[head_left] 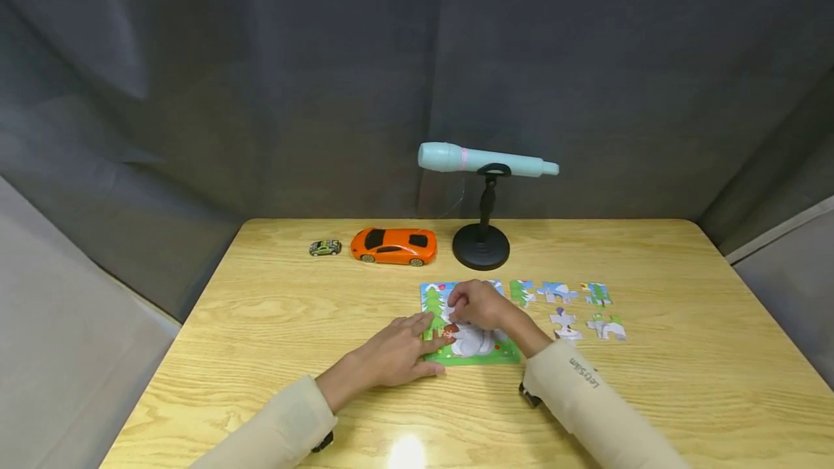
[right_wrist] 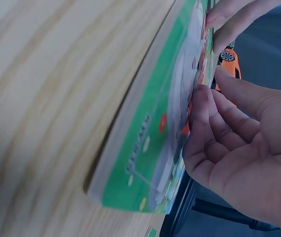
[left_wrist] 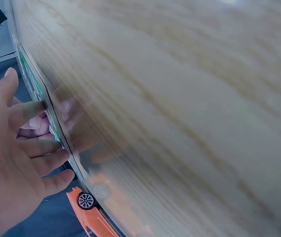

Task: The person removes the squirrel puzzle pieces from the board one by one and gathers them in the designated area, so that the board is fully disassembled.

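A jigsaw puzzle (head_left: 476, 360) with green trees, a grey animal and a green lower border lies flat on the wooden table. My left hand (head_left: 396, 355) rests at its left side, fingers spread, some tips on the picture. Over the puzzle's middle, the right hand (head_left: 481, 305) has its fingers curled down, pinching a puzzle piece at the picture; the fingers hide most of that piece. The right wrist view shows the puzzle's thick edge (right_wrist: 111, 153) close up, with curled fingertips (right_wrist: 202, 96) right at its surface.
Several loose puzzle pieces (head_left: 557, 292) lie right of the puzzle, including a green-and-white piece (head_left: 607, 326). Behind stand an orange toy car (head_left: 394, 246), a small green toy car (head_left: 325, 247) and a light blue microphone (head_left: 449, 157) on a black stand (head_left: 481, 246). A dark curtain (head_left: 339, 93) hangs at the back.
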Tool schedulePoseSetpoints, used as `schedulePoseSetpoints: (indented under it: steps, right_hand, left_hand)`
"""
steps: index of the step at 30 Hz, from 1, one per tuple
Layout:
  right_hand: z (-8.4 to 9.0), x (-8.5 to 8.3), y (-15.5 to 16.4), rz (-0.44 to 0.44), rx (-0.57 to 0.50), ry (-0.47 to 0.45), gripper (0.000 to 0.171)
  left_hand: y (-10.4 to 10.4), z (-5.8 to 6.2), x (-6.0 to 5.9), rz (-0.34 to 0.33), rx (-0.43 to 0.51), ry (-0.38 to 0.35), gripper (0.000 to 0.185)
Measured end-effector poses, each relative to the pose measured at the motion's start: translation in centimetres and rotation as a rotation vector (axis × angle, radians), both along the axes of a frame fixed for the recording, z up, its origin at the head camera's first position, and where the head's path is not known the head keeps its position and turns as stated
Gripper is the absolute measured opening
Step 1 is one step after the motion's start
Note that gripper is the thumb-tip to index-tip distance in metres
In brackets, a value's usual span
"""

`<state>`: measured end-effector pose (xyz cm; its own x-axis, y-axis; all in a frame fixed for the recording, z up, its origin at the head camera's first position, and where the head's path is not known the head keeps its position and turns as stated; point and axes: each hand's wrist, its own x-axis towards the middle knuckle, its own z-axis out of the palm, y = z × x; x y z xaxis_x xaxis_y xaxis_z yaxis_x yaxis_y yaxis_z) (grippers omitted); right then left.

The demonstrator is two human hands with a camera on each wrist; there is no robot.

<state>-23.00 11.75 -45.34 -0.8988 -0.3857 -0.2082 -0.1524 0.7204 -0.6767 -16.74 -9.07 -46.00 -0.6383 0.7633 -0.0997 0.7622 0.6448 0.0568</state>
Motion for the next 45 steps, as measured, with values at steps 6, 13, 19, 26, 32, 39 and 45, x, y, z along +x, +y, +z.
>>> schedulePoseSetpoints:
  steps: [6,13,19,26,32,39,45]
  right_hand:
    - [-0.48,0.09,-0.42,-0.008,-0.003,0.000,0.018]
    - [-0.53,-0.06,-0.60,0.009,-0.031,-0.017,0.029]
    - [-0.59,-0.11,-0.71,0.016,-0.005,-0.014,0.029]
    - [-0.63,0.04,-0.79,0.021,0.001,0.001,0.028]
    - [-0.59,0.28,-0.85,0.018,0.005,0.020,0.029]
    - [-0.56,0.69,-0.63,0.011,-0.028,0.070,0.018]
    - [-0.76,0.83,-0.21,-0.005,-0.065,0.088,0.011]
  left_hand:
    - [0.03,0.02,0.03,0.010,-0.013,-0.008,0.054]
    - [-0.20,0.24,0.03,0.055,-0.012,-0.063,0.055]
    - [-0.14,0.30,0.02,0.077,-0.015,-0.088,0.055]
    - [0.01,0.45,-0.01,0.091,-0.001,-0.113,0.055]
    - [0.03,0.36,-0.11,0.095,-0.001,-0.107,0.054]
    - [0.37,0.43,0.05,0.094,0.016,-0.132,0.054]
    - [0.50,0.33,0.10,0.099,0.025,-0.137,0.056]
